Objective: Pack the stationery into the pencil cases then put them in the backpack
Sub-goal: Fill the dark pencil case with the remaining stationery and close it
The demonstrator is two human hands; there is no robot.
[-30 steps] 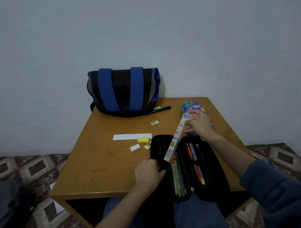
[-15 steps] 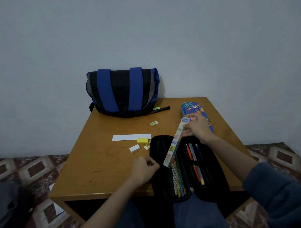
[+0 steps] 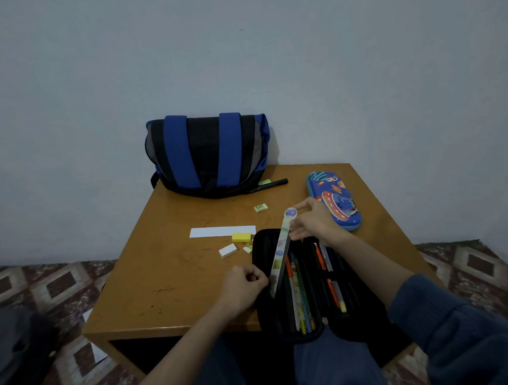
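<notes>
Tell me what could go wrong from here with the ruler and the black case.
1. The black case overhangs the front edge of the table; pressing the ruler in may tip it off.
2. The ruler, pinched by the right hand, sticks past the case's far end, so it may not fit.
3. The erasers beside the case could get knocked away.

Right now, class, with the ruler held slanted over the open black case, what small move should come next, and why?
Probably lower the ruler flat into the case's left half, beside the pencils. The right hand pinches its upper end, its lower end is already down at that half, and the left hand sits curled by the case's left edge.
</notes>
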